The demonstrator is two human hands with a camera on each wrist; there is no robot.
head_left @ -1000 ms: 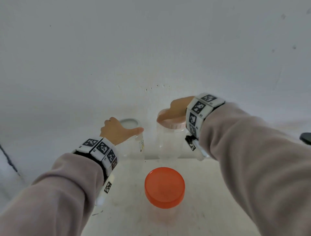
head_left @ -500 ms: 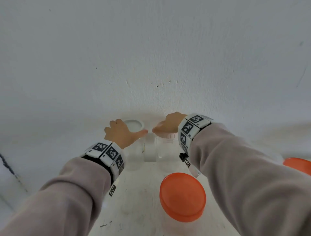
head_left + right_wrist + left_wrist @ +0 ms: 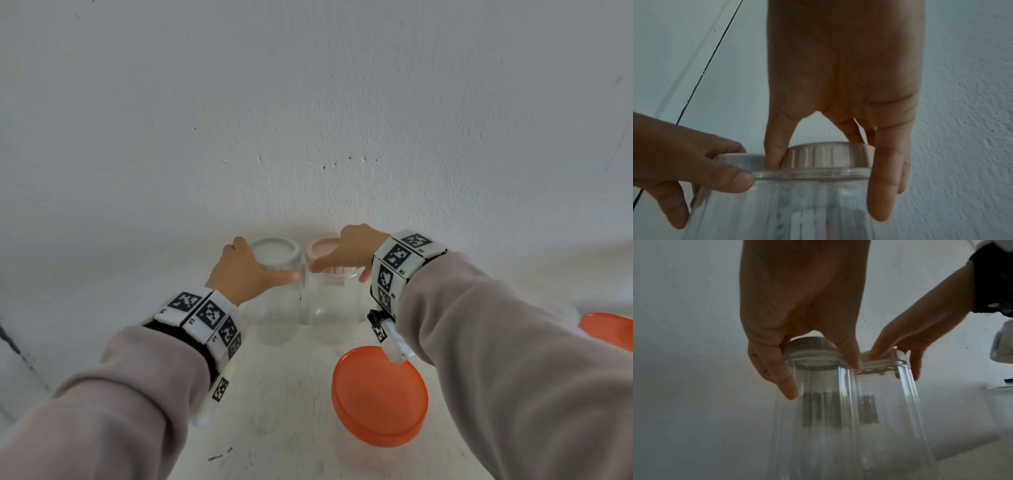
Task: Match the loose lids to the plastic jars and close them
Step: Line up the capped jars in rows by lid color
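Two clear plastic jars stand side by side against the wall. The left jar [image 3: 279, 308] [image 3: 813, 418] carries a white lid [image 3: 274, 253] [image 3: 812, 344]. My left hand [image 3: 255, 270] [image 3: 818, 373] grips its neck just under the lid, thumb on the near side. The right jar [image 3: 334, 308] [image 3: 797, 203] has a ribbed pink lid [image 3: 322, 248] [image 3: 826, 157]. My right hand [image 3: 346, 255] [image 3: 826, 175] holds that lid from above, thumb and fingers on its rim.
A third jar with an orange lid [image 3: 380, 394] stands close in front, under my right wrist. Another orange lid [image 3: 608, 330] shows at the right edge. The white wall [image 3: 308, 120] rises directly behind the jars.
Both hands keep their holds. The two back jars now stand closer together, nearly touching. The head view has shifted, bringing a second orange lid into view at the right.
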